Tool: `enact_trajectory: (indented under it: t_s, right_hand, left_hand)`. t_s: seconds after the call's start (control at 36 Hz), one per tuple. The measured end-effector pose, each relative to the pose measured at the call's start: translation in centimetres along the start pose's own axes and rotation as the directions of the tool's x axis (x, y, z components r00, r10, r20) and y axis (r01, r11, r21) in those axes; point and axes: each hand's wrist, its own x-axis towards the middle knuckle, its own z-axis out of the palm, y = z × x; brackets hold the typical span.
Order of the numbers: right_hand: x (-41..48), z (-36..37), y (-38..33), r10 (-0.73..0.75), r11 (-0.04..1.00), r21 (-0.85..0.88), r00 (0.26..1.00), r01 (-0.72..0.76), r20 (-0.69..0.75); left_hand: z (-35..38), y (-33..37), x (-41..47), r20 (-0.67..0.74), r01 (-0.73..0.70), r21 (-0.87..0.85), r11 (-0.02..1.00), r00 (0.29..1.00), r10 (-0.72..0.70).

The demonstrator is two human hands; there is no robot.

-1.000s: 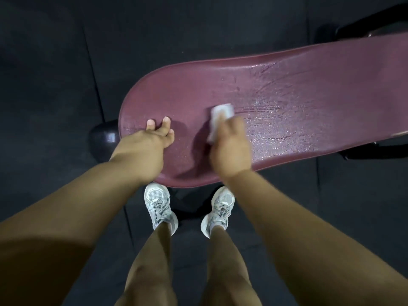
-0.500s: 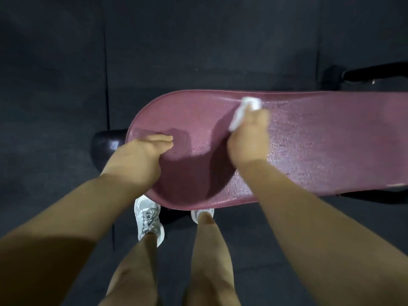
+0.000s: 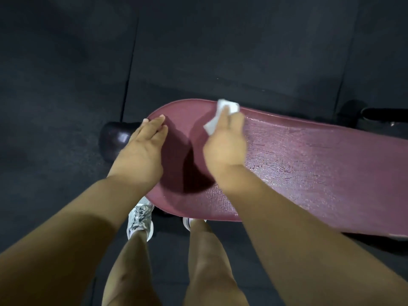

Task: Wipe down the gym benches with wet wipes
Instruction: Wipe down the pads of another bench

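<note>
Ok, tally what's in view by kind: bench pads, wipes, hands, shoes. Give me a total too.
Bench pads: 1, the maroon bench pad
Wipes: 1, the white wet wipe
Hands: 2, left hand flat on the pad, right hand on the wipe
Shoes: 2, left shoe and right shoe, mostly hidden by the leg
Total: 6

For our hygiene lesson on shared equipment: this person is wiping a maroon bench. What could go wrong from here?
1. The white wet wipe in the right hand is at the far edge of the maroon padded bench; it could slip off onto the floor.
2. The left hand rests flat on the duller rounded end, so that patch may get missed.
3. The pad glistens wet, so a leaning hand might slide.
</note>
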Motion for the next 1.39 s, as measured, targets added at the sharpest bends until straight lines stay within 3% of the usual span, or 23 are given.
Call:
enact_trajectory:
  t_s: [0.08,0.14,0.25,0.31,0.39,0.44,0.5,0.53,0.58,0.64,0.69,0.75,0.81,0.86,0.92,0.97,1.03,1.06,1.14,1.19,1.25,1.31,1.39]
  right_hand:
    - [-0.9,0.3,-0.2,-0.439,0.881,-0.112,0.882,0.460,0.171]
    - [-0.2,-0.6,1.2,-0.537,0.811,-0.152,0.822,0.565,0.189]
    - [2.3,-2.5,2.2,-0.257,0.958,-0.110,0.962,0.266,0.088]
    - [3.1,-2.1,0.9,-0.141,0.967,-0.213,0.990,0.140,0.013]
    - [1.6,-0.4,-2.2,-0.162,0.953,-0.256,0.986,0.163,0.022]
    - [-0.6,1.0,-3.8,-0.442,0.846,-0.256,0.883,0.469,0.156]
    - [-1.9,1.7,-4.6,-0.684,0.577,-0.256,0.630,0.776,0.367]
    - [-1.6,1.4,-4.7,-0.714,0.467,-0.270,0.539,0.842,0.447]
    - [0.0,0.2,-4.5,-0.740,0.392,-0.305,0.495,0.868,0.455]
    - [1.1,-1.4,-4.5,-0.737,0.550,-0.241,0.601,0.799,0.309]
    - [1.9,-1.9,-4.8,-0.568,0.792,-0.158,0.807,0.590,0.164]
    - [2.2,-0.5,-5.4,-0.419,0.859,-0.290,0.905,0.421,0.072]
    - [0.7,1.6,-5.9,-0.417,0.863,-0.317,0.909,0.394,-0.005]
    - [-2.1,3.8,-6.0,-0.557,0.793,-0.251,0.828,0.555,0.070]
    - [-4.7,5.1,-6.1,-0.793,0.541,-0.227,0.581,0.810,0.182]
    - [-5.5,5.3,-5.5,-0.838,0.246,-0.241,0.331,0.939,0.433]
    - [-4.8,4.9,-4.7,-0.817,0.124,-0.169,0.198,0.978,0.542]
    - [-4.4,4.2,-4.4,-0.824,0.122,-0.188,0.205,0.975,0.528]
    - [-3.5,2.4,-3.9,-0.750,0.553,-0.325,0.628,0.768,0.209]
    - [-4.3,3.0,-2.8,-0.594,0.763,-0.302,0.804,0.571,0.017]
    - [-6.7,4.5,-2.5,-0.475,0.857,-0.224,0.880,0.464,0.005]
    - [-9.8,6.5,-1.7,-0.496,0.856,-0.179,0.868,0.486,-0.014]
    - [-12.6,8.1,0.4,-0.686,0.698,-0.189,0.721,0.690,0.097]
  left_hand:
    - [-0.2,-0.8,-0.6,-0.038,0.095,-0.037,0.995,0.995,-0.097]
    - [-0.1,-1.8,-1.2,-0.055,0.138,-0.048,0.989,0.989,-0.141]
    - [0.5,-3.3,-2.5,-0.035,0.189,-0.057,0.980,0.981,-0.192]
    - [0.8,-3.6,-2.9,-0.054,0.215,-0.081,0.973,0.974,-0.220]
    - [1.2,-3.7,-3.5,-0.085,0.234,-0.146,0.961,0.965,-0.248]
    - [1.3,-3.7,-4.2,-0.057,0.262,-0.158,0.952,0.960,-0.273]
    - [1.4,-4.0,-5.1,-0.006,0.277,-0.183,0.943,0.959,-0.283]
    - [1.5,-4.2,-5.6,0.022,0.281,-0.195,0.940,0.959,-0.282]
    - [1.8,-4.8,-6.5,0.066,0.276,-0.180,0.944,0.961,-0.268]
    - [1.9,-5.3,-7.2,0.097,0.264,-0.154,0.952,0.963,-0.252]
    - [2.0,-5.8,-7.8,0.110,0.247,-0.130,0.960,0.966,-0.234]
    - [2.3,-6.4,-8.2,0.115,0.237,-0.107,0.966,0.968,-0.224]
    - [2.6,-7.2,-8.4,0.126,0.238,-0.092,0.967,0.966,-0.226]
    - [2.8,-7.9,-8.5,0.134,0.241,-0.071,0.968,0.964,-0.230]
    - [2.7,-8.6,-8.6,0.138,0.249,-0.039,0.968,0.961,-0.241]
    - [2.6,-9.3,-8.8,0.158,0.269,-0.019,0.963,0.952,-0.263]
    - [2.7,-9.9,-9.0,0.168,0.267,-0.021,0.964,0.951,-0.260]
    - [2.8,-10.2,-9.1,0.166,0.259,-0.025,0.965,0.953,-0.252]
    - [3.3,-10.5,-9.4,0.166,0.241,-0.027,0.970,0.958,-0.233]
    - [3.6,-10.4,-9.6,0.153,0.225,-0.036,0.974,0.964,-0.217]
    - [3.7,-10.2,-9.8,0.155,0.208,-0.036,0.978,0.968,-0.200]
    - [3.8,-10.1,-10.0,0.185,0.203,-0.032,0.979,0.964,-0.193]
    - [3.9,-10.1,-10.5,0.223,0.183,-0.025,0.983,0.959,-0.174]
